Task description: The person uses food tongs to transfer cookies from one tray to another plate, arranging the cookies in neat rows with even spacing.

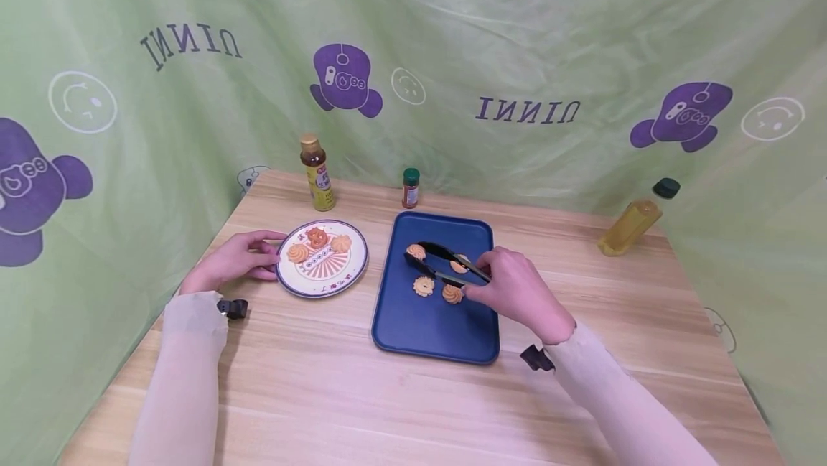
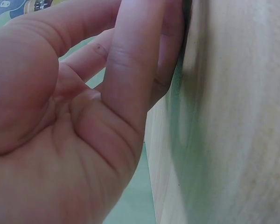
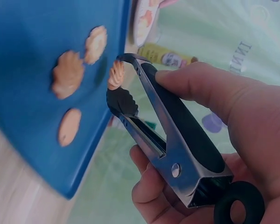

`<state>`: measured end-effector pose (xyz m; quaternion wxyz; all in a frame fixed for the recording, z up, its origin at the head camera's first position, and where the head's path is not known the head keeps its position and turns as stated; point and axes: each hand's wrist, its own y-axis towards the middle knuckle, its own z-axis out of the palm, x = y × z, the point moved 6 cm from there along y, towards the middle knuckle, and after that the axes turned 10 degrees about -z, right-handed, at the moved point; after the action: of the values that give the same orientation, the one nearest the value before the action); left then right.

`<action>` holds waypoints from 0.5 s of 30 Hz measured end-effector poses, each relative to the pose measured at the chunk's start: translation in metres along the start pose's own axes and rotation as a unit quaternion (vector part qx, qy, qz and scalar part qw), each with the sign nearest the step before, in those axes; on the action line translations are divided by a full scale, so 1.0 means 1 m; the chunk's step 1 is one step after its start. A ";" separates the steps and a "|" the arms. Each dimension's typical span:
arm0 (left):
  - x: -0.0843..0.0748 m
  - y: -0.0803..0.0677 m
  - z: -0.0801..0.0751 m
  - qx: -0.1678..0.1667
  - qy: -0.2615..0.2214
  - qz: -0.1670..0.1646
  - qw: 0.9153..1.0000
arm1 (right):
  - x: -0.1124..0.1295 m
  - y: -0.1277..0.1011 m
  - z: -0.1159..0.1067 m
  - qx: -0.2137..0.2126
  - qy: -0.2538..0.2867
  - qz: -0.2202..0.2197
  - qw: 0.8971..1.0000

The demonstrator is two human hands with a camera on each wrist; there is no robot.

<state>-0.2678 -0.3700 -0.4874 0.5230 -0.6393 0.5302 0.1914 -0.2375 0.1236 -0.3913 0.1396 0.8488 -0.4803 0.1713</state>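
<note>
In the head view my right hand [image 1: 517, 290] holds black-handled metal tongs [image 3: 177, 126] over the blue tray [image 1: 433, 340]. Between the tongs' parted tips is a swirled cookie [image 3: 115, 75] near the tray's back left; whether they clamp it I cannot tell. Also on the tray are a ring-shaped cookie [image 1: 423, 286], a swirled cookie [image 1: 453, 294] and another cookie [image 1: 459, 263] partly behind the tongs. At the left, the relaxed fingers of my left hand [image 1: 235, 259] touch the rim of a round plate [image 1: 323, 286]. It carries two piped cookies [image 1: 298, 253] and a reddish pretzel-shaped piece [image 1: 317, 237].
Behind the plate stands a yellow-labelled bottle [image 1: 319, 175]. A small green-capped jar [image 1: 410, 189] is behind the tray. Far right on the wooden table [image 1: 310, 387] is a bottle of yellow liquid [image 1: 633, 225]. A green printed curtain [image 1: 439, 28] hangs round the table.
</note>
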 end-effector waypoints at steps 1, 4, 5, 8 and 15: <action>0.000 0.000 0.000 -0.001 -0.001 -0.001 1.000 | 0.004 0.003 0.000 0.000 0.001 -0.004 1.000; -0.001 -0.002 -0.001 -0.001 -0.001 -0.001 1.000 | 0.018 0.011 0.004 -0.004 -0.005 -0.021 1.000; -0.001 -0.002 -0.001 -0.001 -0.003 -0.003 1.000 | 0.022 0.014 0.006 -0.006 -0.004 -0.025 1.000; -0.002 -0.004 0.000 -0.001 -0.004 -0.003 1.000 | 0.036 0.023 0.013 -0.006 0.009 -0.032 0.999; -0.003 -0.004 0.001 -0.001 -0.002 -0.006 1.000 | 0.074 0.044 0.035 -0.002 0.028 -0.055 0.998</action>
<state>-0.2653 -0.3677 -0.4839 0.5249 -0.6421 0.5254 0.1901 -0.2348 0.0305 -0.3884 0.1638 0.8685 -0.4294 0.1857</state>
